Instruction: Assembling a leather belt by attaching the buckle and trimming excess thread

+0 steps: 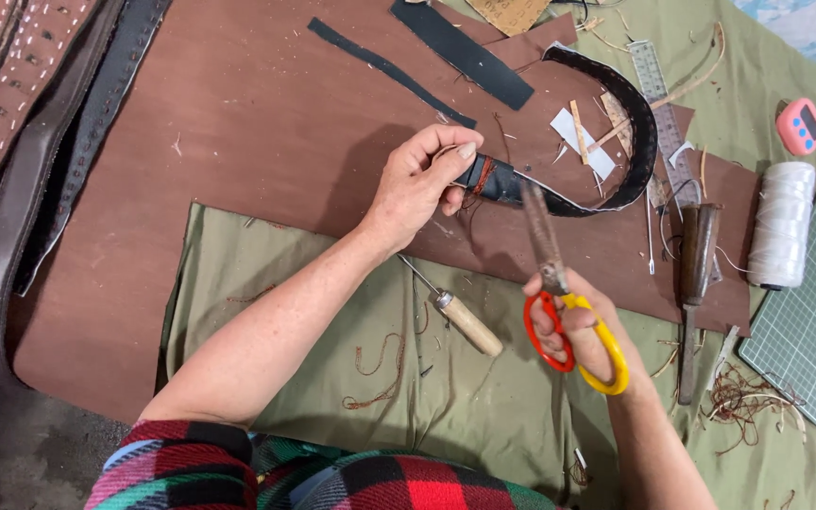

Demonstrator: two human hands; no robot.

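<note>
From the head view, the left hand [419, 185] pinched the black belt [627, 142] at its thread-wrapped end, above the brown board [266, 113]. The right hand [583, 331] gripped scissors [559, 302], blades seemingly closed, tips touching the belt. An awl [455, 314] lay between the arms.

An awl [455, 314] lies between the hands, a thread spool [783, 225] right of the strap [606, 142].

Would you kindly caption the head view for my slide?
Left hand pinches a black leather strap near its thread wrap; right hand holds red-and-yellow scissors beside it.
</note>
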